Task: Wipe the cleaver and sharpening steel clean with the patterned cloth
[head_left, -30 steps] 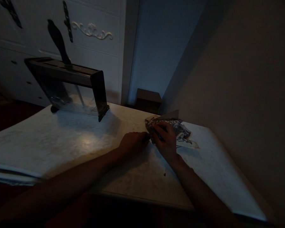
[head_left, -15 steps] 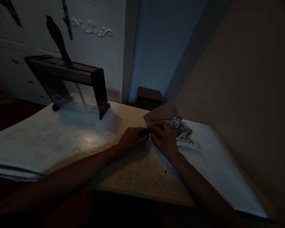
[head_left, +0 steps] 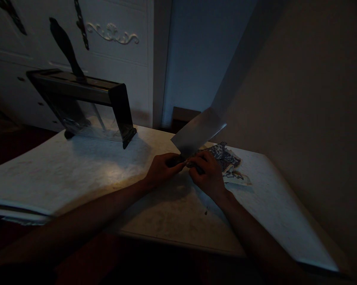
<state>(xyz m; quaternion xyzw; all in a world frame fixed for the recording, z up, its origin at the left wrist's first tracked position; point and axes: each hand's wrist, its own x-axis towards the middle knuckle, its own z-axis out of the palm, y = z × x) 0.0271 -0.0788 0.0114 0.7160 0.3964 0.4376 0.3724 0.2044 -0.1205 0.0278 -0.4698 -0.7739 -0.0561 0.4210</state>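
Left hand [head_left: 162,169] is wrapped around the dark handle of a cleaver [head_left: 197,132], fingers curled tight on it. The blade rises up and to the right from the fist, tilted, its flat face toward the camera, clear of the counter [head_left: 77,174]. Handle end sits right at the left fingertips, where both hands meet.

Right hand [head_left: 208,174] is just beside the left, touching or nearly so at the handle. Its fingers [head_left: 200,160] are bent and pressed together over the near edge of a crumpled patterned cloth [head_left: 226,158]; whether they pinch the cloth or also the knife base, can't tell, too dark.

The cloth lies flat on the counter behind and right of the right hand, under the blade's lower corner.

A knife block [head_left: 83,103] with one dark handle sticking up stands at the far left of the counter, well apart from the hands.
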